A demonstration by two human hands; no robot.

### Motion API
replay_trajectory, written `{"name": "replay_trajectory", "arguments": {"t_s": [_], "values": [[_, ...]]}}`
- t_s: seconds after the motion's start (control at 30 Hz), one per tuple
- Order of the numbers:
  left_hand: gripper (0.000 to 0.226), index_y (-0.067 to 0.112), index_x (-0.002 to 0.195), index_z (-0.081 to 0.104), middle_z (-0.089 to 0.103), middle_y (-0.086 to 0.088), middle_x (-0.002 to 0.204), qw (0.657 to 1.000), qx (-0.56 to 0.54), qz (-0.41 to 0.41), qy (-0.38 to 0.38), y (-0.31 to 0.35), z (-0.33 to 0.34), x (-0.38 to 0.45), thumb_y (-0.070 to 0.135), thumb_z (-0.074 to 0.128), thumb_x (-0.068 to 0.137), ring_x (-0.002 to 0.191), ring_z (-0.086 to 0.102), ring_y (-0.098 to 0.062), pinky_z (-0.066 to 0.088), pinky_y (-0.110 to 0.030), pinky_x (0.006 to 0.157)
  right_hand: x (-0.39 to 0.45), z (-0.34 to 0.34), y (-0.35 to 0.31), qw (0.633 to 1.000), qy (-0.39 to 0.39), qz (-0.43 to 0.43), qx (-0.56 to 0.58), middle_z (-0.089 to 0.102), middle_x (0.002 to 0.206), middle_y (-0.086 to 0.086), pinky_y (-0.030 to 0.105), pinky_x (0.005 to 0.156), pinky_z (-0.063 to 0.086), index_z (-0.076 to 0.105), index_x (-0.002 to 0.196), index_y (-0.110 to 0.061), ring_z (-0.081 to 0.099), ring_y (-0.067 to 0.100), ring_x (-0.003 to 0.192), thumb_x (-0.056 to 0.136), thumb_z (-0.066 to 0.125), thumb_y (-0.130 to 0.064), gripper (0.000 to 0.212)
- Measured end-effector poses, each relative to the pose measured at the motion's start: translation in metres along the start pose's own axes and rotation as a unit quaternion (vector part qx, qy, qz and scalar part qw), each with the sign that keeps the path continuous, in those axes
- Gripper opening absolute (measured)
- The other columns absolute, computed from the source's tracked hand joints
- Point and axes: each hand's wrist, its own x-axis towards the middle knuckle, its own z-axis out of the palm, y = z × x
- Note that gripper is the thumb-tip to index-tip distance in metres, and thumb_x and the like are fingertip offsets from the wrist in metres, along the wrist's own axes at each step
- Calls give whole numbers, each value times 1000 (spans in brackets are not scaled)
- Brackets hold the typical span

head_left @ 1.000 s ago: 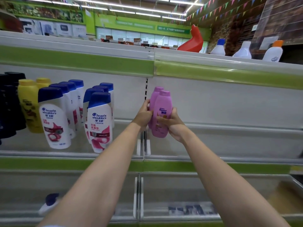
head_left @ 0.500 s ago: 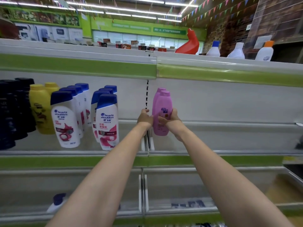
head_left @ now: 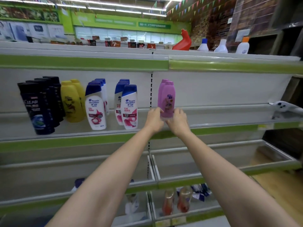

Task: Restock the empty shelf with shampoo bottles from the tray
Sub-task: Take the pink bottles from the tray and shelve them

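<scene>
Glossy pink plastic bottles point(head_left: 166, 97), smooth painted metal shelf point(head_left: 229, 115)

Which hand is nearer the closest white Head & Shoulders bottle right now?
Left. The left hand is at the pink bottles' base, just right of that white bottle; the right hand is on the pink bottles' far side.

I am seeing two Rejoice bottles point(head_left: 167, 97) standing one behind the other on the shelf point(head_left: 221, 112), right of the Head & Shoulders bottles point(head_left: 129, 107).
</scene>
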Motion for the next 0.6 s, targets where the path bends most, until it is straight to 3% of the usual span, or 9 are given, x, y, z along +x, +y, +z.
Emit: {"name": "replay_trajectory", "arguments": {"t_s": [0.13,0.3,0.6], "values": [[37,2,121,52,50,-19,127,999,27,11,-35,-20,-12,-45,0,51,84,115,51,-31,42,-35,100,-49,11,-13,999,-26,-3,-27,45,130,20,45,100,38,42,124,-2,42,36,122,89,56,-19,41],[38,1,121,53,54,-20,124,993,66,-41,-87,-68,-16,-103,4,51,83,115,52,-33,41,-33,96,-121,43,-19,989,-120,7,-84,40,136,16,46,100,39,37,130,-5,41,36,126,91,55,-27,48],[44,4,130,45,47,-22,132,942,203,-138,-231,-159,-1,-189,15,53,88,123,47,-37,41,-42,103,-207,114,-11,948,-282,-1,-150,34,144,11,49,104,33,33,137,-10,33,32,133,93,52,-28,52]]}}
